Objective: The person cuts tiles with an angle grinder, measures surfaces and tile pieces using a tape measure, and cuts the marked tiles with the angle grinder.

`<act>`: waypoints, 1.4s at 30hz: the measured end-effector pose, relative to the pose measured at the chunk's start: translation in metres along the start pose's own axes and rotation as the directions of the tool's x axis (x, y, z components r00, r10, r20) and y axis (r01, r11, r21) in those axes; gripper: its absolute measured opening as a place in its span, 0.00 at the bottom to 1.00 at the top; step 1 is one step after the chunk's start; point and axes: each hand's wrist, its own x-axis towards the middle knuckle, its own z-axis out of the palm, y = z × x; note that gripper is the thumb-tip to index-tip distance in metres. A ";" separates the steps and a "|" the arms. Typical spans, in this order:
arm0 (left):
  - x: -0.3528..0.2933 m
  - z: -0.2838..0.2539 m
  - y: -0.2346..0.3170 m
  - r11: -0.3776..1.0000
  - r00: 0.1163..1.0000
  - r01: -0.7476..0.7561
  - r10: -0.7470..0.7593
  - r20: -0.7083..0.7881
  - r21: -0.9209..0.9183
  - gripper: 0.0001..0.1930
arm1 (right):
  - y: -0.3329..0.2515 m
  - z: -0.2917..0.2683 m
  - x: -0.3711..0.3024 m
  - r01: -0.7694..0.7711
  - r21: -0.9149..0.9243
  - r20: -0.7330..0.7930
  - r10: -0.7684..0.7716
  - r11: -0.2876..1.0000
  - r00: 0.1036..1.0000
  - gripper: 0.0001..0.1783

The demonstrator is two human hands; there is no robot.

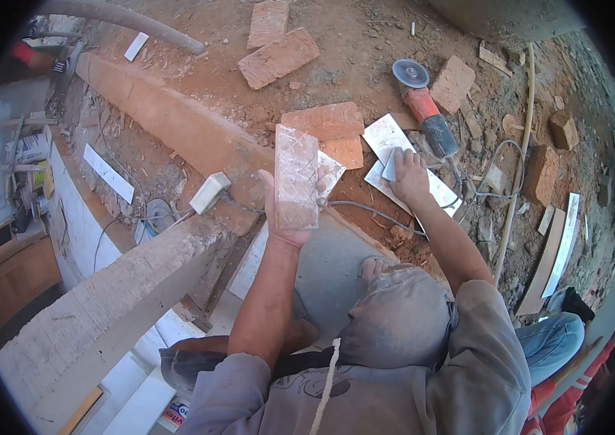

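Note:
My left hand (289,235) holds up a rectangular tile (297,177), its dusty, diamond-ridged face turned up. The thumb is along one long edge and the fingertips curl round the other. Further right, my right hand (410,175) is closed on a small white tile piece (390,168), its fingers partly hiding it. Beneath that hand lie white tile pieces (387,138), which overlap on the ground. An angle grinder (427,116) with a red and dark body rests just beyond them, disc pointing away from me. Another white tile corner (332,172) shows behind the held tile.
Bricks (325,121) lie beyond the held tile, with more (278,58) at the back. A grey cable (372,210) crosses the ground by a white socket block (209,192). A concrete beam (119,304) stands left. Another person's gloved hand (61,65) is at far left.

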 end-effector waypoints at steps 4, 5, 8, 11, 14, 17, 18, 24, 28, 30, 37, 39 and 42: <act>0.023 -0.048 0.018 0.988 1.000 0.004 -0.005 0.011 0.153 0.36 | -0.025 -0.028 -0.007 0.001 0.451 -0.191 0.095 0.892 0.977 0.47; 0.022 -0.038 0.022 0.939 0.996 0.009 0.021 -0.086 0.343 0.32 | -0.032 -0.041 -0.011 -0.001 0.446 -0.185 0.094 0.895 0.978 0.47; 0.016 -0.013 0.017 0.916 0.960 -0.094 0.186 -0.207 0.390 0.23 | -0.051 -0.078 -0.016 -0.046 0.998 0.042 0.067 0.049 0.997 0.47; 0.015 -0.017 0.020 0.829 0.935 -0.141 0.291 -0.203 0.542 0.22 | -0.073 -0.111 -0.025 -0.129 0.970 0.126 -0.027 -0.208 0.992 0.49; 0.010 -0.006 0.020 0.741 0.915 -0.116 0.340 -0.219 0.662 0.25 | -0.087 -0.134 -0.032 0.026 0.949 -0.043 0.047 0.315 0.998 0.53; 0.003 0.001 0.011 0.680 0.924 -0.069 0.319 -0.210 0.730 0.30 | -0.119 -0.146 -0.037 0.051 0.716 -0.125 0.056 0.696 0.991 0.56; 0.002 0.001 0.006 0.672 0.939 -0.064 0.290 -0.182 0.738 0.33 | -0.128 -0.146 -0.036 0.061 0.686 -0.152 0.062 0.725 0.986 0.55; 0.006 0.002 -0.020 0.830 0.963 -0.106 0.224 -0.153 0.547 0.31 | -0.158 -0.165 -0.034 0.112 0.514 -0.243 0.020 0.850 0.970 0.51; 0.000 0.017 -0.021 0.903 0.973 -0.180 0.221 -0.063 0.390 0.29 | -0.165 -0.156 -0.035 0.151 0.433 -0.307 -0.012 0.889 0.952 0.47; -0.002 0.014 -0.015 0.897 0.985 -0.110 0.155 -0.072 0.429 0.28 | -0.162 -0.147 -0.035 0.216 0.413 -0.356 -0.061 0.885 0.933 0.46; -0.004 0.015 -0.013 0.914 0.992 -0.078 0.112 -0.064 0.398 0.30 | -0.156 -0.133 -0.046 0.402 0.388 -0.407 -0.237 0.829 0.882 0.46; -0.003 0.015 -0.012 0.919 0.995 -0.081 0.098 -0.026 0.385 0.31 | -0.155 -0.132 -0.046 0.412 0.381 -0.436 -0.232 0.827 0.869 0.46; -0.005 0.013 -0.009 0.919 0.996 -0.081 0.086 0.005 0.385 0.33 | -0.155 -0.129 -0.045 0.448 0.369 -0.500 -0.233 0.814 0.834 0.45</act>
